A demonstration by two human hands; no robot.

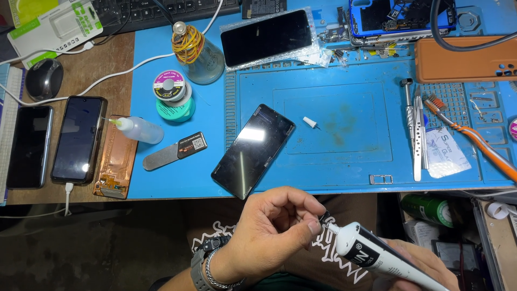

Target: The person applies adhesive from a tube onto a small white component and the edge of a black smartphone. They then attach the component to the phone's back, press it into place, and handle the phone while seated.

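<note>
My left hand (272,229) pinches at the black nozzle tip of a white glue tube (377,256), low in the view over my lap. My right hand (425,264) holds the tube's body from below, mostly hidden by the tube. On the blue work mat (334,113) just above lies a black phone (253,151), screen up and tilted. A small white cap (309,122) rests on the mat to the phone's right.
Tweezers (417,134), a brush (468,137) and an orange phone case (466,59) sit at the right. Solder spools (172,94), a squeeze bottle (140,129), a metal pry tool (172,152), two phones (78,140) and a mouse (44,78) are at the left. Another screen (266,36) lies at the back.
</note>
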